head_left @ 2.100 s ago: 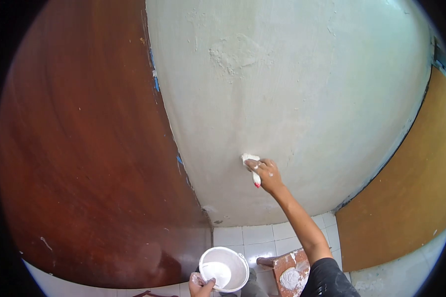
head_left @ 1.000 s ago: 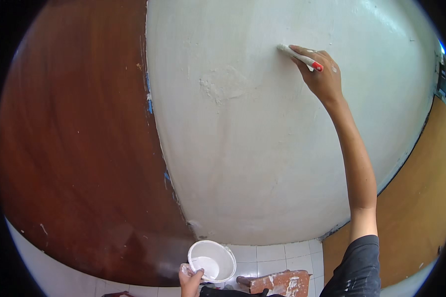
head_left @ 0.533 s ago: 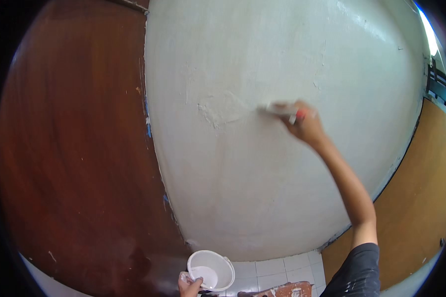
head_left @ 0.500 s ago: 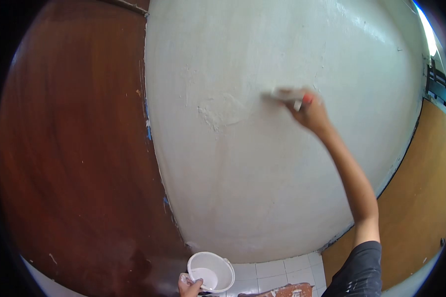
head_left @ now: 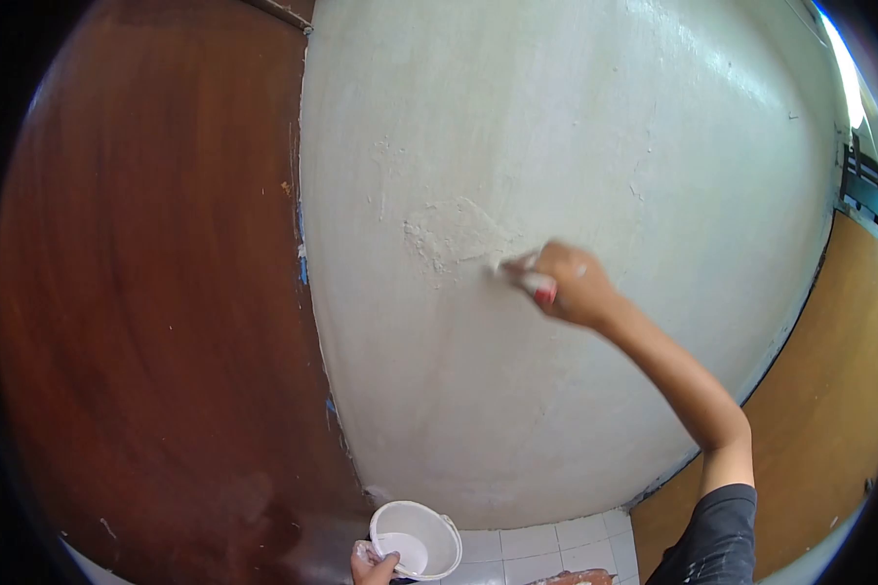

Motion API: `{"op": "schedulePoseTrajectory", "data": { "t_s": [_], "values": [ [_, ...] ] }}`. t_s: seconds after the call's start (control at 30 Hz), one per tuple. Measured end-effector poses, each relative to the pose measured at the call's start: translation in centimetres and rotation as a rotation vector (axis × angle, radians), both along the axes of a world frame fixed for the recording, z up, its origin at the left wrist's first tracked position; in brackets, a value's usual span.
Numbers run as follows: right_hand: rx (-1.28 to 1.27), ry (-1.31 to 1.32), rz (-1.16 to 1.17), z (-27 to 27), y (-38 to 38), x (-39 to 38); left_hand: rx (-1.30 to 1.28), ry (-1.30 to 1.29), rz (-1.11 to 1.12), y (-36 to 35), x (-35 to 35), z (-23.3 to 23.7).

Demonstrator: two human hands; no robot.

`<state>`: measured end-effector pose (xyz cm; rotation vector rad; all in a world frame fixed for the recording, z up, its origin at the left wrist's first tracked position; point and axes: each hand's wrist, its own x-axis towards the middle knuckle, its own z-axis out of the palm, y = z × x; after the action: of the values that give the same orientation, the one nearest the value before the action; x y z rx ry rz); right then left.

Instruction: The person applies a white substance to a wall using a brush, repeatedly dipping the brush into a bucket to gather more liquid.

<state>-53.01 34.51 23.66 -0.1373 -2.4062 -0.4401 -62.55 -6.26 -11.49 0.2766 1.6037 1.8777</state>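
Note:
My right hand [head_left: 576,283] is closed around a putty knife [head_left: 534,281] with a pale and red handle. Its tip is blurred by motion and lies against or close to the pale wall [head_left: 517,409]. Just up and left of the tip is a rough whitish patch of filler [head_left: 454,234] with a lumpy left edge. Low in the view, my left hand [head_left: 375,565] grips the rim of a white bucket [head_left: 443,531], thumb over the edge. White material shows in the bottom of the bucket, and white smears mark the fingers.
A dark brown wooden panel [head_left: 166,292] borders the wall on the left, a lighter brown door-like panel [head_left: 810,390] on the right. White floor tiles [head_left: 532,556] and a brown, white-spattered object [head_left: 580,577] lie below.
My right hand has swept down and slightly left with the putty knife, ending just below and right of the patch. The left hand still holds the bucket. The view has shifted slightly.

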Motion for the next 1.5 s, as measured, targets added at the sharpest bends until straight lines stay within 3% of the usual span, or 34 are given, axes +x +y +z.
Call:
{"op": "schedulePoseTrajectory", "data": {
  "t_s": [0.07,0.13,0.17,0.2,0.23,0.3,0.4,0.5,0.57,0.6,0.67,0.7,0.73,0.77,0.8,0.87,0.93,1.03,1.1,1.13,1.23,1.33,1.4,1.5],
  "values": [
    [0.126,0.184,0.065,5.2,1.9,-0.3,0.043,-0.004,0.009,-0.1,-0.1,-0.8],
    [0.021,0.357,-0.145,12.2,0.2,0.0,0.062,-0.004,0.017,0.4,-0.3,-0.8],
    [0.206,0.441,0.004,15.1,2.2,-0.1,0.049,-0.006,0.02,0.4,-0.2,-0.4],
    [0.315,0.53,-0.009,17.3,2.3,-0.1,0.036,-0.008,0.024,0.4,-0.2,-0.2],
    [0.212,0.577,-0.093,18.3,1.0,-0.3,0.011,0.033,0.028,0.5,-0.8,-2.1],
    [0.36,0.576,-0.102,17.2,1.6,-0.7,-0.035,0.119,0.04,0.7,-2.4,-7.6],
    [0.453,0.38,-0.048,8.3,0.5,-2.4,0.065,-0.027,0.046,0.4,-0.6,-0.4],
    [0.296,0.179,0.156,-2.3,-1.2,-3.4,0.125,-0.005,0.025,-0.2,-1.2,-1.5],
    [0.124,-0.008,0.066,-4.9,-2.8,-3.2,0.14,-0.029,0.041,-0.2,-0.9,0.1],
    [0.06,-0.003,0.132,-4.3,-2.1,-3.2,0.145,-0.039,0.049,-0.2,-0.9,0.7],
    [0.088,0.105,0.047,-0.5,0.5,-3.2,0.151,-0.069,0.079,-0.4,-1.3,-0.1],
    [0.17,0.215,0.025,2.4,2.0,-3.4,0.15,-0.087,0.094,-0.5,-1.3,-0.4],
    [0.254,0.362,0.166,6.2,0.4,-2.9,0.139,-0.092,0.086,-0.4,-1.2,0.2],
    [0.254,0.505,0.045,10.7,-0.8,-2.6,0.112,-0.098,0.081,-0.5,-1.1,1.2],
    [0.345,0.624,0.05,11.7,-0.7,-2.9,0.098,-0.1,0.076,-0.6,-1.1,1.8],
    [0.35,0.612,-0.014,10.3,-0.8,-3.5,0.064,0.004,0.071,-0.8,-1.6,-0.5],
    [0.36,0.475,-0.052,4.7,-1.6,-3.5,0.034,0.04,0.076,-1.4,-1.5,-1.3],
    [0.46,0.299,0.036,-9.7,-1.7,-5.3,0.004,0.029,0.121,-1.8,-1.3,-2.2],
    [0.281,0.181,0.099,-17.6,-3.6,-5.3,-0.022,0.059,0.17,-2.3,-1.4,-6.0],
    [0.202,0.156,0.113,-20.4,-4.0,-5.5,0.007,0.078,0.134,-2.4,-1.0,-4.1],
    [0.039,0.112,0.146,-20.0,-4.1,-5.5,-0.01,0.001,0.166,-2.7,-0.5,-4.5],
    [-0.004,0.25,0.07,-11.0,-3.1,-4.7,-0.107,-0.078,0.181,-2.9,0.4,-0.8],
    [0.086,0.443,0.08,-5.4,-2.7,-4.6,-0.143,-0.037,0.164,-3.7,0.6,-2.1],
    [0.149,0.612,-0.007,-2.6,-3.7,-5.2,-0.104,-0.052,0.182,-4.8,1.5,-3.3]
  ]
}}
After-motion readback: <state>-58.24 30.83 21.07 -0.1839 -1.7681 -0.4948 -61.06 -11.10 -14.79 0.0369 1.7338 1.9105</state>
